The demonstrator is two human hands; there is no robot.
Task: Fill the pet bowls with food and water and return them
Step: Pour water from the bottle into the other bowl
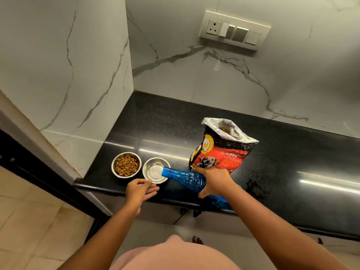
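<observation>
Two steel pet bowls stand near the front left corner of the black counter (159,123). The left bowl (126,165) is full of brown kibble. The right bowl (153,170) holds clear water. My right hand (214,182) grips a blue plastic bottle (185,177) tipped on its side, its mouth over the right bowl's rim. My left hand (141,190) touches the near rim of the right bowl, thumb on the edge and fingers loosely extended.
An open red and black puppy food bag (222,151) stands upright just behind my right hand. Marble walls close the counter at the left and back. A switch panel (234,30) is on the back wall. The counter stretches to the right.
</observation>
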